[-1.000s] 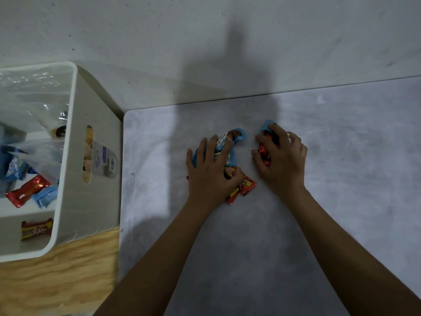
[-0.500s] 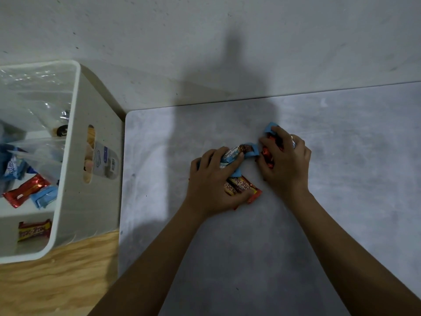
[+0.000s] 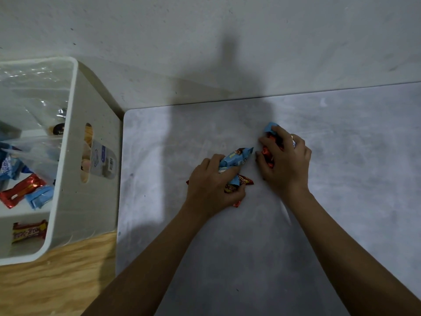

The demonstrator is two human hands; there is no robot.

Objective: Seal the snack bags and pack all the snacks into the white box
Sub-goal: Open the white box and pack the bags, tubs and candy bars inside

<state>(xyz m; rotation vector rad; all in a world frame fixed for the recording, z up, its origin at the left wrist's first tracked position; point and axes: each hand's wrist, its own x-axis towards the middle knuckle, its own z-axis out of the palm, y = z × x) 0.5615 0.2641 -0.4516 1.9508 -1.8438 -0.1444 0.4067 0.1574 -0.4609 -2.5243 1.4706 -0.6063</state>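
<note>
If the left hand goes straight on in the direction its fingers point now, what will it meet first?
The left hand points up and to the right. Beyond the blue wrapper it holds, the first thing in that line is probably the right hand with its snacks, across a small gap.

Left hand (image 3: 213, 188) now curled tight around blue wrapper (image 3: 237, 158) and red wrappers (image 3: 241, 181), flat a second ago. Right hand (image 3: 286, 163) bunched closer over its own red and blue packets (image 3: 267, 153). Loose snacks gathered off grey tabletop (image 3: 341, 213) into both fists.
</note>
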